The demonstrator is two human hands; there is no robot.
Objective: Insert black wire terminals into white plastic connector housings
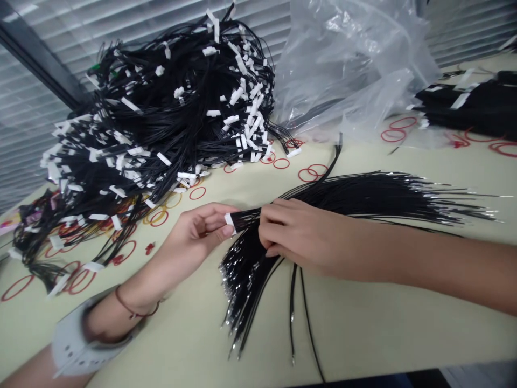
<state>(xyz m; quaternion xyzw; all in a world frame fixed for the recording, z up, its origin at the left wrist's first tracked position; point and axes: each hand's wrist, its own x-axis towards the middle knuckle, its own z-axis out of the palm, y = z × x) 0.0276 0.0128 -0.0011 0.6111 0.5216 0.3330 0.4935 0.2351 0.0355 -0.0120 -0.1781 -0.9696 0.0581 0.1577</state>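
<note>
Your left hand (194, 237) pinches a small white plastic connector (229, 223) tightly, while your right hand (301, 237) closes around its sheaf of thin black silver-tipped wires (363, 196), fanned out across a pale cream tabletop (363, 334), beside a tangled heap of black white-connectored cables (161, 118), scattered red rubber bands (309, 172) and a crumpled clear plastic bag (347, 70)

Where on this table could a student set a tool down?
Bare tabletop lies front right, between the fanned black wires and the front edge; a smaller patch sits left of them, below the left hand. The wire heap behind is crowded.
</note>
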